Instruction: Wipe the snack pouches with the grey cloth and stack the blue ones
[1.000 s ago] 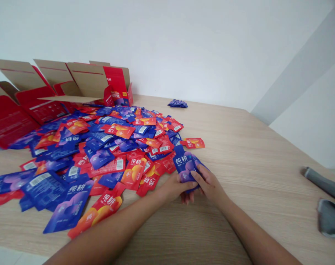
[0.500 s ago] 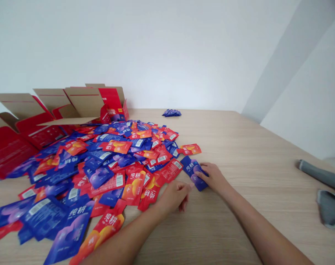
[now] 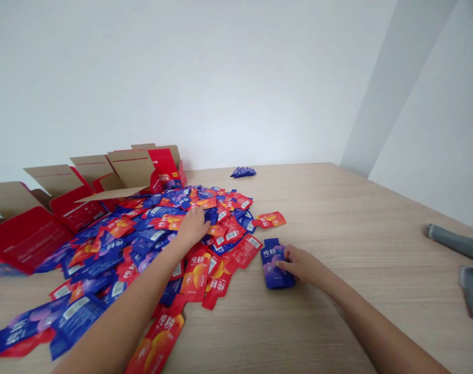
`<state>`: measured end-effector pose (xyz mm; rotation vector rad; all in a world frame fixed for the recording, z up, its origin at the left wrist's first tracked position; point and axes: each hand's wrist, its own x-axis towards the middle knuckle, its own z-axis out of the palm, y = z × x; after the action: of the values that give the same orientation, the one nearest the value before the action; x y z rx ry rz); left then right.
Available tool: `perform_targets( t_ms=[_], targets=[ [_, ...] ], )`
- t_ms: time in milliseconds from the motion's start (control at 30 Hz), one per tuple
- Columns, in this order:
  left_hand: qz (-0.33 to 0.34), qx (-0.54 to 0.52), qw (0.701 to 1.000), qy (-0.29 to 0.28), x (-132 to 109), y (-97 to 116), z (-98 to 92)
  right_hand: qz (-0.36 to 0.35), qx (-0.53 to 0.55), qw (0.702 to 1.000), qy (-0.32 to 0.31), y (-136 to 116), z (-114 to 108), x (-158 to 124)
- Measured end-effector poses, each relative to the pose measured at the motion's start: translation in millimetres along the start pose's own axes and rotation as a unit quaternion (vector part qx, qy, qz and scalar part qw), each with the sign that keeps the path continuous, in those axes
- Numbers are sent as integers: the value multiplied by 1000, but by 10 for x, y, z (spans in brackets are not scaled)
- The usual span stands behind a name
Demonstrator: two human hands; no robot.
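My right hand (image 3: pixel 302 264) grips a blue pouch (image 3: pixel 273 267) by its right edge. The pouch has purple fruit and white lettering, with its narrow neck pointing away from me. Over to the left, my left hand (image 3: pixel 195 227) reaches onto a heap of red and blue pouches (image 3: pixel 143 241). Its fingers point down into the heap and are mostly hidden, so a hold does not show. A red pouch (image 3: pixel 197 275) with orange fruit lies just below this hand. Another red pouch (image 3: pixel 271 219) rests at the heap's right edge.
Open red cardboard boxes (image 3: pixel 37 236) with raised brown flaps stand along the left and back of the heap. A small stack of blue pouches (image 3: pixel 243 172) lies near the wall. Grey objects (image 3: pixel 457 243) sit at the right of the wooden table (image 3: pixel 338 208).
My left hand has moved from beside the blue pouch, left and away, onto the heap. My right hand still holds the pouch, which has turned more upright in view. The camera view has tilted up slightly.
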<state>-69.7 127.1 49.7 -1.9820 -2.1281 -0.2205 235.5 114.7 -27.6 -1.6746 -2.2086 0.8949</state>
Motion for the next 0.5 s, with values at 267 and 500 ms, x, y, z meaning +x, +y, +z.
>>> perform_targets(
  t_ms=[267, 500],
  targets=[
    [-18, 53, 998, -7, -37, 8, 115, -39, -88, 993, 64, -28, -17, -12],
    [-51, 94, 994, -27, 137, 40, -12, -69, -92, 991, 76, -81, 38, -49]
  ],
)
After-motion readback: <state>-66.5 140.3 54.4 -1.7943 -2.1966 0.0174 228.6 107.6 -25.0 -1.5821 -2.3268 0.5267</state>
